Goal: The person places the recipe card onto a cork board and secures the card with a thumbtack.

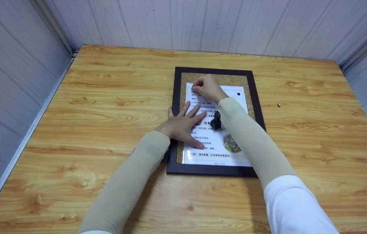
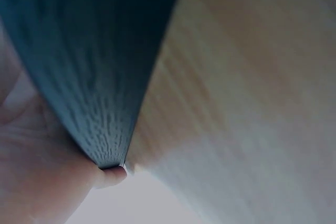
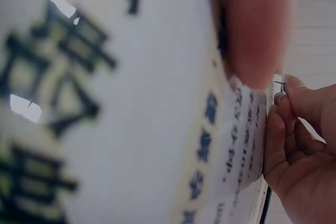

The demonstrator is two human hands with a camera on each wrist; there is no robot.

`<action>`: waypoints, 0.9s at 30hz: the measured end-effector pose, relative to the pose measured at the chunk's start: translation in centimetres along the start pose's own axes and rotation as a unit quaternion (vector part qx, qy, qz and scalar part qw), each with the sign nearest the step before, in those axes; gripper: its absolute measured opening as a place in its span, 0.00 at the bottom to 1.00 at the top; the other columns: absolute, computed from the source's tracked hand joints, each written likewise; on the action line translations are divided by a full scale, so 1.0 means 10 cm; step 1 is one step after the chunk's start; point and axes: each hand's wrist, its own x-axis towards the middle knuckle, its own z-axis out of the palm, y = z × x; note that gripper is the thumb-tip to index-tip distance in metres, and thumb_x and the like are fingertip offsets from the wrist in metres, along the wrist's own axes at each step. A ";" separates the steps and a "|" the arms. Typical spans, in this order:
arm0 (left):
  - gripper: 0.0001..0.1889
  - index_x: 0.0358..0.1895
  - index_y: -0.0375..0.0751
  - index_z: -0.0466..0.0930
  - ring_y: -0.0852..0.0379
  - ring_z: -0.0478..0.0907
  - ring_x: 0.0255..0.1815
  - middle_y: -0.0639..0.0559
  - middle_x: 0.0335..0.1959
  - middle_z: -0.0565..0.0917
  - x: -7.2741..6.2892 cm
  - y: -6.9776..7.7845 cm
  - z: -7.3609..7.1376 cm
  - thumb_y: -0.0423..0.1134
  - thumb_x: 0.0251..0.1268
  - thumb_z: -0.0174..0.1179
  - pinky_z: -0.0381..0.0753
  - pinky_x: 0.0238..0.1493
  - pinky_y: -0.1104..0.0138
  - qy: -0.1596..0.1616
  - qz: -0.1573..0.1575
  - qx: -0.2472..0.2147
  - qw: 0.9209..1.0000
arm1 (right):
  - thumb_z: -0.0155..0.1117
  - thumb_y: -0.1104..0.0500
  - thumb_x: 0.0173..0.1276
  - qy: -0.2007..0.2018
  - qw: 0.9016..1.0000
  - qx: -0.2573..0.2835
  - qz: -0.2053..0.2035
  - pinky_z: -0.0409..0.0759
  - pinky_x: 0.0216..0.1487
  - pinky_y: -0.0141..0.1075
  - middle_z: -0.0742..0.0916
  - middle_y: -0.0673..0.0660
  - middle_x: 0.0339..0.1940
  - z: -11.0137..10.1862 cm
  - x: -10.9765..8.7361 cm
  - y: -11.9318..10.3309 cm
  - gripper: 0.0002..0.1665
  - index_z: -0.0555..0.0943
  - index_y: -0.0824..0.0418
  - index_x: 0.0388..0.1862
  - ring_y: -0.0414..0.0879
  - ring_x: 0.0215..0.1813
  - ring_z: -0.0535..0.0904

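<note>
A laminated sheet (image 1: 216, 159) with printed text and a round food picture lies on a cork board (image 1: 216, 78) in a dark frame (image 1: 258, 97). My left hand (image 1: 181, 126) is spread flat over the sheet's left side, fingers apart, its wrist across the frame's left edge. At the sheet's upper left corner, my right hand (image 1: 210, 88) pinches a small pin between thumb and fingertips. The pin's thin point (image 3: 279, 82) shows in the right wrist view; its head is hidden by the fingers. A round black dot (image 1: 238, 94) marks the sheet's upper right corner.
The frame rests on a wood-grain table (image 1: 111, 97). A small shiny metal piece (image 1: 279, 105) lies on the table to the right of the frame. Pale panel walls (image 1: 203, 26) enclose the table at the back and on both sides.
</note>
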 end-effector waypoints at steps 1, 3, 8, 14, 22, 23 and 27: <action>0.63 0.81 0.63 0.38 0.47 0.18 0.78 0.57 0.81 0.28 0.00 0.00 0.00 0.79 0.44 0.62 0.24 0.63 0.28 -0.001 -0.001 0.001 1.000 | 0.61 0.60 0.75 -0.001 1.000 -0.004 -0.001 0.75 0.39 0.35 0.86 0.56 0.38 0.00 0.00 0.00 0.10 0.87 0.63 0.40 0.45 0.36 0.77; 0.63 0.81 0.63 0.37 0.47 0.18 0.78 0.57 0.81 0.28 0.00 0.01 0.00 0.80 0.43 0.61 0.23 0.62 0.28 -0.002 -0.002 0.003 1.000 | 0.61 0.60 0.75 -0.001 1.000 -0.011 -0.003 0.75 0.40 0.35 0.86 0.56 0.38 0.00 0.00 -0.01 0.10 0.87 0.63 0.40 0.46 0.36 0.77; 0.63 0.81 0.64 0.37 0.47 0.18 0.78 0.57 0.81 0.28 0.01 0.01 0.01 0.80 0.43 0.60 0.22 0.63 0.28 -0.004 -0.004 0.009 1.000 | 0.61 0.60 0.74 -0.001 1.000 -0.020 -0.002 0.75 0.42 0.37 0.86 0.57 0.38 0.00 -0.01 -0.02 0.10 0.87 0.63 0.39 0.46 0.37 0.77; 0.63 0.81 0.64 0.37 0.47 0.18 0.78 0.57 0.81 0.28 0.01 0.01 0.02 0.81 0.43 0.60 0.23 0.62 0.28 -0.002 -0.004 0.010 1.000 | 0.60 0.61 0.74 -0.003 1.000 -0.010 0.001 0.75 0.41 0.36 0.86 0.56 0.37 0.00 -0.02 -0.02 0.10 0.87 0.63 0.38 0.46 0.37 0.76; 0.63 0.81 0.63 0.38 0.47 0.19 0.78 0.57 0.81 0.29 0.00 0.01 0.02 0.80 0.43 0.60 0.25 0.62 0.27 0.002 0.000 0.010 1.000 | 0.61 0.60 0.74 0.003 1.000 -0.018 0.003 0.74 0.40 0.35 0.86 0.56 0.36 0.01 -0.01 0.00 0.10 0.87 0.64 0.39 0.46 0.36 0.77; 0.63 0.81 0.64 0.38 0.47 0.19 0.78 0.57 0.81 0.29 0.00 0.01 0.02 0.80 0.43 0.60 0.24 0.62 0.27 0.001 0.000 0.011 1.000 | 0.61 0.60 0.74 0.002 1.000 -0.019 0.002 0.74 0.40 0.35 0.86 0.57 0.36 0.01 -0.02 0.00 0.10 0.87 0.64 0.39 0.46 0.36 0.77; 0.63 0.81 0.64 0.37 0.47 0.18 0.78 0.57 0.81 0.29 0.01 0.02 0.02 0.81 0.43 0.60 0.24 0.62 0.27 -0.002 0.000 0.011 1.000 | 0.61 0.59 0.74 0.002 1.000 -0.019 0.008 0.74 0.41 0.36 0.86 0.57 0.37 0.00 -0.03 0.00 0.10 0.87 0.64 0.39 0.46 0.36 0.77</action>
